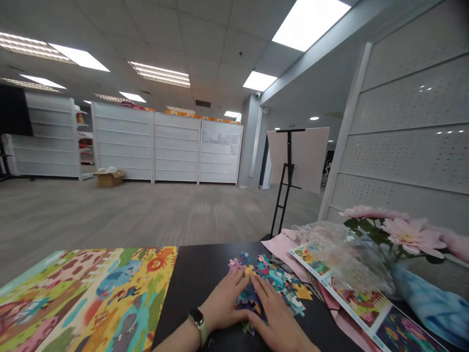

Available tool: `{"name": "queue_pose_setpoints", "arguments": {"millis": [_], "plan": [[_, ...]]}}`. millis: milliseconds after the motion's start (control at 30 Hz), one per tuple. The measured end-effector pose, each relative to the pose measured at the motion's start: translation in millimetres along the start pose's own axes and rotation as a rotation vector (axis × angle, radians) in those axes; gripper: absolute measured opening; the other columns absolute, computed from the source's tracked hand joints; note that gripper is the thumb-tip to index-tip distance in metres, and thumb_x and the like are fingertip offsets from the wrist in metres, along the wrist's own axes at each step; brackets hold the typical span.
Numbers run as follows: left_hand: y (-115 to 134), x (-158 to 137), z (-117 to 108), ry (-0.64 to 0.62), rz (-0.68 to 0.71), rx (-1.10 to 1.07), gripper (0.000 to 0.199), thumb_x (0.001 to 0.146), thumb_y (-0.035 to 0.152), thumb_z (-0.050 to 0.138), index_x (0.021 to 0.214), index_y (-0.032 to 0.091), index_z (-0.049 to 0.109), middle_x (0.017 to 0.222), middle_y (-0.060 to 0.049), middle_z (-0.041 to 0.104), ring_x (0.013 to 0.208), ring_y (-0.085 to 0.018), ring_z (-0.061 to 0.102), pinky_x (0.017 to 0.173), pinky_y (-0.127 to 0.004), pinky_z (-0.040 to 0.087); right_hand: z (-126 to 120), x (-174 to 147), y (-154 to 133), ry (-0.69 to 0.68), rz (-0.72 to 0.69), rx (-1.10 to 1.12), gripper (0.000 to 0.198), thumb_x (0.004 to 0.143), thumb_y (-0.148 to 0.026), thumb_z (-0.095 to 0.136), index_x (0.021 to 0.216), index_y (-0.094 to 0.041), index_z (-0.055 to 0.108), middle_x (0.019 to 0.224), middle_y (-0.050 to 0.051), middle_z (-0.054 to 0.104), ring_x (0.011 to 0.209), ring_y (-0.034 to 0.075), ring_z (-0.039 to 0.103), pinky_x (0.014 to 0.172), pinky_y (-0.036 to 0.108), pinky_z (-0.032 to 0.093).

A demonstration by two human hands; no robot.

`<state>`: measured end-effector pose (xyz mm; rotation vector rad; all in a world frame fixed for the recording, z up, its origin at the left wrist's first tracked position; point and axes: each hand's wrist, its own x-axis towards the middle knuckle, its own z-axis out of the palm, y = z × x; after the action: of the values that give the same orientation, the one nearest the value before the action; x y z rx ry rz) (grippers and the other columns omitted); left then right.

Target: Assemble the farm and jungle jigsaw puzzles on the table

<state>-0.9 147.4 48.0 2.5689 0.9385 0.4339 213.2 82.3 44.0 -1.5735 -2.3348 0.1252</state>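
Note:
A heap of loose jigsaw pieces (pixel 282 279) in teal, purple, pink and yellow lies on the black table (pixel 196 278). My left hand (pixel 226 298), with a watch (pixel 198 320) on its wrist, rests over the near left side of the heap, fingers stretched forward. On the other side, my right hand (pixel 273 313) lies with its fingers extended over the pieces. The fingertips of both hands nearly meet, and darker pieces (pixel 251 300) show in the gap between them. Neither hand visibly grips a piece; what lies under the palms is hidden.
Two bright animal pictures (pixel 128 293) cover the table's left. To the right are a picture sheet (pixel 361 298), pink paper (pixel 282 244), crumpled clear plastic (pixel 348 254), and pink flowers (pixel 410 234) in a blue vase (pixel 432 298). An easel (pixel 284 195) stands beyond the table.

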Motion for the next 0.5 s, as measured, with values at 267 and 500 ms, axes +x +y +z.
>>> {"name": "queue_pose_setpoints", "arguments": {"millis": [267,500], "plan": [[-17.3,-48.0,-27.0,-0.007,-0.054,0.02,0.05,0.09,0.046,0.069,0.139,0.037,0.06,0.163,-0.006,0.038,0.152,-0.038,0.025,0.121,-0.059,0.029,6.9,1.5,29.8,0.125,0.234,-0.26,0.044,0.1,-0.034,0.048,0.141,-0.022,0.061,0.147,0.015,0.057,0.138,0.036,0.05,0.117,0.059,0.034],[-29.1,-90.9,-52.6,-0.004,-0.105,0.061,0.038,0.082,0.034,0.076,0.12,0.04,0.071,0.135,-0.002,0.063,0.128,-0.029,0.056,0.11,-0.046,0.041,1.3,38.6,-24.3,0.087,-0.097,0.059,0.036,0.093,-0.019,0.054,0.125,-0.024,0.07,0.135,0.011,0.063,0.132,0.028,0.052,0.114,0.046,0.041]]}}
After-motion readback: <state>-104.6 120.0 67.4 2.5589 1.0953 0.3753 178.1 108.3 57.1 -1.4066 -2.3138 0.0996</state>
